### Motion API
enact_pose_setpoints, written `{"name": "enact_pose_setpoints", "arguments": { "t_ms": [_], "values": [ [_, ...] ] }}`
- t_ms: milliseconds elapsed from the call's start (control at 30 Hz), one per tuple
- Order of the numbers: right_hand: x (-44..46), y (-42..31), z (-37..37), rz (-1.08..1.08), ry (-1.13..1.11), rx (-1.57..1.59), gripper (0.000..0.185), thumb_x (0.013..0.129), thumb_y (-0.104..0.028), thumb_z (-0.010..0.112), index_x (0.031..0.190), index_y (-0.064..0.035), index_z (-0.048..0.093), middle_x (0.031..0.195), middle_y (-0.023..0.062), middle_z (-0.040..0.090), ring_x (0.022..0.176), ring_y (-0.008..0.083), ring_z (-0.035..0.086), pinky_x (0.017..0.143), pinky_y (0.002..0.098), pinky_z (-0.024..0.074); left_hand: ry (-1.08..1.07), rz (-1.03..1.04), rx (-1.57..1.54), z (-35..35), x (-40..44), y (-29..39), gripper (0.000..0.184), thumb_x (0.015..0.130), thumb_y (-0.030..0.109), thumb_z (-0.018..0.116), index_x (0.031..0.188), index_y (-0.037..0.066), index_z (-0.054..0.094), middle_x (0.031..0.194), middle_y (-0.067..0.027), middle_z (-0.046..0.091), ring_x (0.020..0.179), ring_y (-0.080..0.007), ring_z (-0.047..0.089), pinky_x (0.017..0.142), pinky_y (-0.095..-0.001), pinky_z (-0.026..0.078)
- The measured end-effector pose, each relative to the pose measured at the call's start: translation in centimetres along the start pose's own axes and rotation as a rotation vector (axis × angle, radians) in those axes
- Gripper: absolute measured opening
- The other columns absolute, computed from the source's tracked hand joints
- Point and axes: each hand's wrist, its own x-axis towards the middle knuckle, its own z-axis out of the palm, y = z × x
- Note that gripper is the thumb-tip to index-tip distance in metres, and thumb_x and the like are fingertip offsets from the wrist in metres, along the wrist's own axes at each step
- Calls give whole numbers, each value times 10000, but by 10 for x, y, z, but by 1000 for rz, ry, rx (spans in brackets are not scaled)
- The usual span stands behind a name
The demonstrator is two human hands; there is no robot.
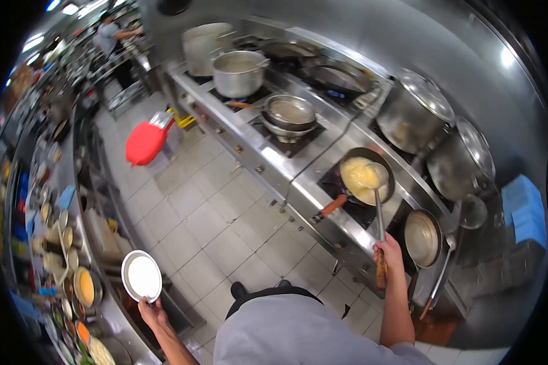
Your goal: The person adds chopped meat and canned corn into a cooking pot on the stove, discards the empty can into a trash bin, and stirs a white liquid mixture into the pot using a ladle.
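Observation:
My right hand [388, 250] is closed around the wooden-ended handle of a long metal ladle [380, 213]. The ladle's bowl rests in a frying pan [391, 176] on the stove, against soft yellow food [360, 174] that looks like egg. The pan's wooden handle [330, 207] points toward the front of the stove, with no hand on it. Out to the left, my left hand [153, 313] grips the near side of a round metal bowl [125, 267] holding white liquid [144, 277]. The bowl is held over the floor beside the left counter.
Large lidded pots [415, 112] stand behind the pan; another shallow pan [423, 238] and a second ladle [450, 242] lie right of it. Farther left are stacked pans [291, 112] and a tall pot [237, 73]. Ingredient containers [86, 287] line the left counter. A red-lidded bin [146, 144] and a person [111, 38] are farther back.

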Motion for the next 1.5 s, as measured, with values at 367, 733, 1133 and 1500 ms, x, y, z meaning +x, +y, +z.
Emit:
{"name": "enact_pose_setpoints", "arguments": {
  "t_ms": [367, 733, 1133, 1500],
  "values": [
    [-22, -27, -46, -237, 198, -125, 685, 818, 18, 548, 1458, -78, 322, 732, 16, 530, 496, 97, 500, 457, 258, 449, -456, -261, 166, 204, -91, -94, 103, 839, 79, 550, 936, 73, 518, 996, -58, 561, 896, -221, 606, 704, -368, 564],
    [-17, -5, -40, -185, 404, -814, 711, 790, -106, 615, 1446, -72, 341, 1061, 262, 627, 979, 377, 622, 854, 373, 474, -877, -449, 359, 393, -150, -169, 121, 853, 22, 545, 846, 101, 454, 902, -73, 573, 813, -211, 614, 624, -357, 585],
    [32, -6, 14, 216, -7, 614, 260, 847, -98, 558, 1092, -34, 502, 679, 38, 525, 515, 115, 507, 452, 280, 425, -1232, -635, 503, 545, -210, -228, 168, 863, 47, 591, 836, 142, 455, 890, -46, 590, 797, -198, 599, 598, -362, 554],
    [58, 16, 21, 108, -80, 779, 387, 820, -116, 557, 1187, -58, 449, 729, 51, 534, 505, 168, 531, 446, 285, 435, -1324, -656, 508, 589, -267, -262, 189, 864, 33, 578, 790, 132, 434, 828, -42, 578, 738, -159, 606, 551, -340, 585]
  ]
}}
